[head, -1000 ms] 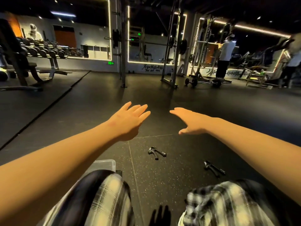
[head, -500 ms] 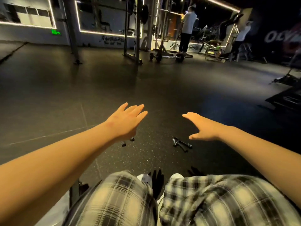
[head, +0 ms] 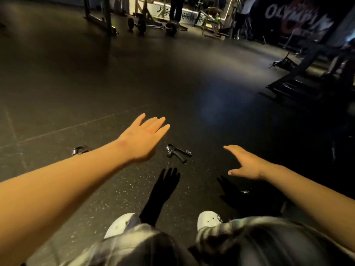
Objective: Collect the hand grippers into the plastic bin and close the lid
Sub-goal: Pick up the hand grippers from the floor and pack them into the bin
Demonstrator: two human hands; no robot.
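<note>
1. Gym floor (head: pixel 115 189) of dark speckled rubber, with racks and benches far back. A person stands over it, white shoes (head: pixel 119 224) at the bottom edge.
2. Left hand (head: pixel 143 138) hovers above the floor, fingers straight and close together, holding nothing. Right hand (head: pixel 247 165) is also empty, fingers straight, thumb spread wide.
3. Black hand gripper (head: pixel 177 152) with a metal coil lies on the floor between both hands, touched by neither. Second gripper (head: pixel 79 150) pokes out behind the left forearm, mostly hidden. A small metal glint (head: pixel 245 191) sits in the shadow under the right hand; could be a third, cannot tell.
4. Plastic bin and lid are not in view.
5. Step in hand, my guess: the reach for the middle gripper. To do it well, come straight down, wrap fingers round both handles near the coil so it doesn't swing, and check the shadowed patch too because light is poor.
</note>
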